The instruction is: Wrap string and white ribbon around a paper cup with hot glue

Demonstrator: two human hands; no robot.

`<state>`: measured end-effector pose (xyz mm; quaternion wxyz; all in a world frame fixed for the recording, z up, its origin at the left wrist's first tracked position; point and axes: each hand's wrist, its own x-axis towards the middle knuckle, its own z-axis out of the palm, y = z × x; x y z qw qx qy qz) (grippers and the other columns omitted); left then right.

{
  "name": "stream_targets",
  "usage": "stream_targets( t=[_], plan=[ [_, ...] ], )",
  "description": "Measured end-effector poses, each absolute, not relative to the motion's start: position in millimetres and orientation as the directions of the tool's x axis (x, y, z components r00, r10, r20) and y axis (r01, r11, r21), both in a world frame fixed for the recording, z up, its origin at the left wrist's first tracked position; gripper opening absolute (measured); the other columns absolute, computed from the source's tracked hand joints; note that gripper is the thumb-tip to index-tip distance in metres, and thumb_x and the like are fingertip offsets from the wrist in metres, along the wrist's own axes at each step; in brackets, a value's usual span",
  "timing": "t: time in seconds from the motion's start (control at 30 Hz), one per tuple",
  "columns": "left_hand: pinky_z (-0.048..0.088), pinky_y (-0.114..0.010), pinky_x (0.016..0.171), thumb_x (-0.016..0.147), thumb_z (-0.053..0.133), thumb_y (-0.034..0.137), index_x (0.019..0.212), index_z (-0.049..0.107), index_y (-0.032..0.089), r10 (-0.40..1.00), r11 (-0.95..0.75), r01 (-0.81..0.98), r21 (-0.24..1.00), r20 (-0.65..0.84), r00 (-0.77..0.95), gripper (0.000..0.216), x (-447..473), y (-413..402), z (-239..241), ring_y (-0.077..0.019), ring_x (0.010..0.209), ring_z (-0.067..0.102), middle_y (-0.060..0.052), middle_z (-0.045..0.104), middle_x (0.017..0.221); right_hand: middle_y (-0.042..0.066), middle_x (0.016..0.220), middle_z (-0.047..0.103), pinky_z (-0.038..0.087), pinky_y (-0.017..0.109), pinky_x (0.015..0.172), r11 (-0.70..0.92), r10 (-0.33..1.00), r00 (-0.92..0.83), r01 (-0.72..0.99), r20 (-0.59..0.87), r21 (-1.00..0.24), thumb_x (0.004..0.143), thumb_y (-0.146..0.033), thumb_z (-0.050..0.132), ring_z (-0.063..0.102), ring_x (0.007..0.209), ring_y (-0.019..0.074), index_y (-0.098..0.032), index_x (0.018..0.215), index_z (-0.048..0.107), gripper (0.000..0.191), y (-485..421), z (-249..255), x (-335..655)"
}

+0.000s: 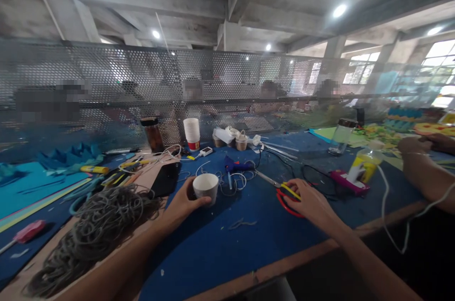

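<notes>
A white paper cup is in my left hand, the fingers and thumb wrapped round its side and its open mouth facing up. My right hand has its fingers closed over the red and yellow handles of a pair of scissors. The scissor blades point to the far left, low over the blue mat. Just behind the cup lies a blue glue gun, with loose loops of thin cord around it. Short grey cord scraps lie between my hands.
A big tangle of grey cord lies at left beside a black phone. Stacked paper cups and a dark jar stand by the mesh partition. At right are a pink glue gun, a yellow bottle and another person's arm.
</notes>
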<state>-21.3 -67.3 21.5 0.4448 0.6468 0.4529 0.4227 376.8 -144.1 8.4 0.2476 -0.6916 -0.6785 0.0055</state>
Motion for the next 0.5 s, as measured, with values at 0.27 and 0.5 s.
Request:
stream_targets(
  t=[0.27, 0.5],
  plan=[
    [0.052, -0.049, 0.099, 0.057, 0.092, 0.045, 0.117, 0.056, 0.02, 0.969, -0.171, 0.21, 0.963, 0.125, 0.213, 0.074, -18.2, -68.3, 19.0, -0.0359, 0.112, 0.067, -0.01, 0.073, 0.112, 0.01, 0.107, 0.071, 0.048, 0.036, 0.08, -0.192, 0.888, 0.232, 0.972, 0.397, -0.138, 0.089, -0.037, 0.06, 0.069, 0.098, 0.0283, -0.022, 0.106, 0.066, 0.023, -129.5, 11.7, 396.4],
    [0.051, -0.048, 0.101, 0.059, 0.092, 0.042, 0.121, 0.056, 0.021, 0.961, -0.182, 0.208, 0.961, 0.13, 0.244, 0.075, -18.7, -67.7, 17.1, -0.0354, 0.114, 0.067, -0.011, 0.072, 0.117, 0.013, 0.112, 0.067, 0.049, 0.041, 0.087, -0.06, 0.94, 0.059, 0.998, 0.336, -0.006, 0.098, -0.033, 0.055, 0.063, 0.109, 0.0313, -0.02, 0.105, 0.069, 0.021, -119.2, 31.9, 387.9]
  ],
)
